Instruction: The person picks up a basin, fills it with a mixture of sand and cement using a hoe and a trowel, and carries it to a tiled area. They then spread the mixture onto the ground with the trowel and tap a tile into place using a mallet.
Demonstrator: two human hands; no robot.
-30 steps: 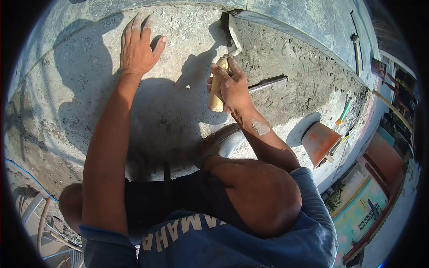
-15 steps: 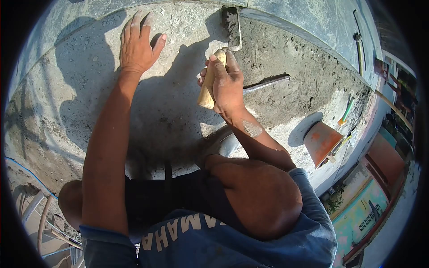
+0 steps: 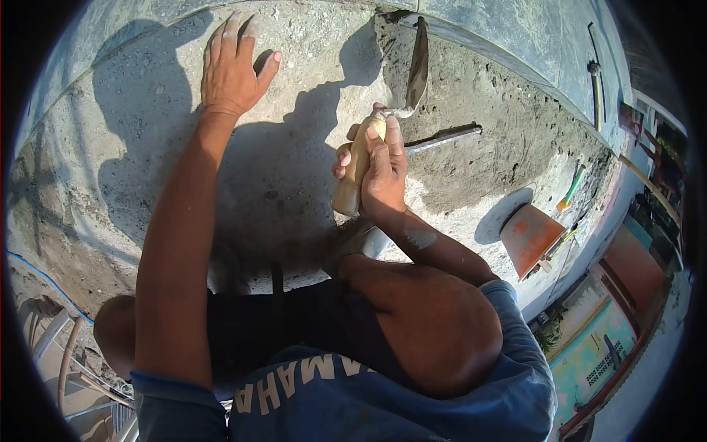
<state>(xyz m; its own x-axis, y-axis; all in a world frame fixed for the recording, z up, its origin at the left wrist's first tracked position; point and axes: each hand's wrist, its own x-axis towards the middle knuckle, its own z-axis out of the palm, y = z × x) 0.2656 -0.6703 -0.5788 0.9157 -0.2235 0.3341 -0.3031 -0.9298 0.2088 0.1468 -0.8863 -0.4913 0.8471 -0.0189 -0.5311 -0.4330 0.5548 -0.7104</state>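
Note:
My right hand (image 3: 383, 166) is wrapped round the wooden handle of a trowel (image 3: 356, 171). The trowel's narrow metal blade points up and away from me, tilted on edge over the grey mortar strip (image 3: 471, 81) beside the smooth grey edge. My left hand (image 3: 237, 70) rests with fingers spread on the rough pale ground (image 3: 294, 44), to the left of the trowel. A long thin metal tool (image 3: 445, 138) lies on the mortar just right of my right hand.
An orange-brown bucket (image 3: 532, 234) lies tilted at the right. Near it is a green-handled brush (image 3: 573, 186). Another long-handled tool (image 3: 595, 85) lies on the smooth grey surface (image 3: 515, 33) at the upper right. A blue cord (image 3: 50, 286) runs at the lower left.
My right hand has drawn the trowel back slightly toward me, and its blade has turned from flat to on edge and shifted right. My left hand has barely moved.

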